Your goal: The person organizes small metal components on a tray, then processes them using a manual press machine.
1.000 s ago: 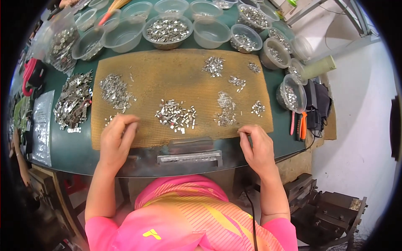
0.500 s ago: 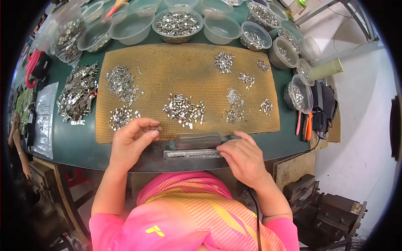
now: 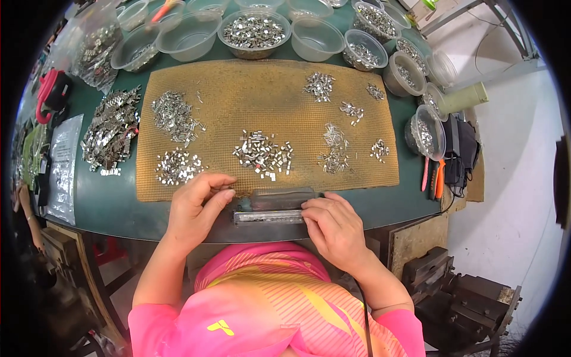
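A tan woven mat (image 3: 250, 113) covers the green table and carries several piles of small silver metal parts (image 3: 263, 156). At the table's near edge sits a grey metal fixture with a long bar (image 3: 270, 208). My left hand (image 3: 193, 205) rests at the mat's front edge just left of the fixture, fingers curled and pinched near a small part; what it holds is too small to tell. My right hand (image 3: 333, 223) lies against the bar's right end, fingertips touching it.
Clear plastic bowls (image 3: 253, 30) of metal parts line the far edge and right side. A heap of larger silver pieces (image 3: 110, 131) lies left of the mat. Orange-handled pliers (image 3: 437, 178) and a black pouch (image 3: 461, 152) sit at the right edge. Plastic bags (image 3: 62, 166) lie far left.
Both hands have drawn inward from the mat's front corners to the metal fixture at the table's near edge. The right hand now touches the bar.
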A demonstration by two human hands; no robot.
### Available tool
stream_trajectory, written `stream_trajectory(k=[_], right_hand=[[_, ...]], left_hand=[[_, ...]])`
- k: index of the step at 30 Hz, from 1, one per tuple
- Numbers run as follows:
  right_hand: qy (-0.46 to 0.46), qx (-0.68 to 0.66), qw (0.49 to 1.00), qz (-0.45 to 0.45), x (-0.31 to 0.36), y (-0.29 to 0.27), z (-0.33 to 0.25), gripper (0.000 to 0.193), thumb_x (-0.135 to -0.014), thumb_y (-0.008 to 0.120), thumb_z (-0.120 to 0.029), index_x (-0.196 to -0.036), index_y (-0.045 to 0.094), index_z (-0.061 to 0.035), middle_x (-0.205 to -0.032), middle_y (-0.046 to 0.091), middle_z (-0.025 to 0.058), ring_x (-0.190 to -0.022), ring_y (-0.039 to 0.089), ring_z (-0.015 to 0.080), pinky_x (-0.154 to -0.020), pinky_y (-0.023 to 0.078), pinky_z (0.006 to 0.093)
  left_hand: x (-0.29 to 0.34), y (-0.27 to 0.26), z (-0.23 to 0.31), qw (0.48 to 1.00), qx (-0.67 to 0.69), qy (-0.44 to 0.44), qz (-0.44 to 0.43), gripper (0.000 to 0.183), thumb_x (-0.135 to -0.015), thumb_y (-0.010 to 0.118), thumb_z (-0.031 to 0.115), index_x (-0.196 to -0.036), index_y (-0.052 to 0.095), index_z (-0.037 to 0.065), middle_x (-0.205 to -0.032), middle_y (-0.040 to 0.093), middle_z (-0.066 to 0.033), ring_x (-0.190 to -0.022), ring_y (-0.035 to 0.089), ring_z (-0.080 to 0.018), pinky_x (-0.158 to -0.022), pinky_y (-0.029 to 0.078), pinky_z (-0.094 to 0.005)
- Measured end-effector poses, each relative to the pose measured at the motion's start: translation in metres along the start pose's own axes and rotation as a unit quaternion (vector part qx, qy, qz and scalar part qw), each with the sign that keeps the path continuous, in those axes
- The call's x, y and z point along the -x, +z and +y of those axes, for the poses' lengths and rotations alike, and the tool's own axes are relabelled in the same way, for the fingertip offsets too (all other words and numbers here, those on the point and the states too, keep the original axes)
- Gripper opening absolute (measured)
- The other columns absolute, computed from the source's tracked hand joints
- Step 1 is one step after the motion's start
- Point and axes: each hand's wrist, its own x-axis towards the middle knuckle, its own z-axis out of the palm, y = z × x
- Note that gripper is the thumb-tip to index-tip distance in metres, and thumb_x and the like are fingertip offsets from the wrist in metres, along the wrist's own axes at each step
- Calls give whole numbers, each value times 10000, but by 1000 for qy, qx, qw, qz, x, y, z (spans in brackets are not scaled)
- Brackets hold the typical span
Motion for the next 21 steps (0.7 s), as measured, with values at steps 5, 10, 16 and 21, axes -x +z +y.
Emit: stream_trajectory(k=[5,10,16,21], right_hand=[[-9,30,999,17,0,2,-4,193,-830,752,3,-992,659,-44,-1029,728,82,-933,705,266,-935,565,452],[-29,71,997,20,-1,-3,-10,185,-831,746,-1,-1005,691,-35,-1055,740,89,-959,720,260,-933,570,435],[-28,-12,999,-16,2,-11,4,252,-855,729,2,-1104,738,-38,-1110,761,120,-1003,741,298,-904,573,417],[74,85,987,118,1,-29,46,218,-899,697,5,-1105,743,-50,-1009,747,118,-886,703,310,-766,567,398]], left_hand=[[0,4,2,999,-41,26,12,228,-900,769,38,-1122,715,39,-963,734,-107,-848,727,-207,-718,557,-314],[0,6,6,994,-87,56,17,221,-879,785,45,-1091,723,47,-920,731,-116,-823,727,-241,-699,555,-333],[-2,3,6,984,-127,127,0,157,-839,792,18,-979,727,48,-903,716,-113,-785,691,-273,-672,525,-361],[-1,6,12,981,-129,146,-7,153,-829,782,-5,-961,717,37,-911,703,-117,-803,676,-290,-683,521,-370]])
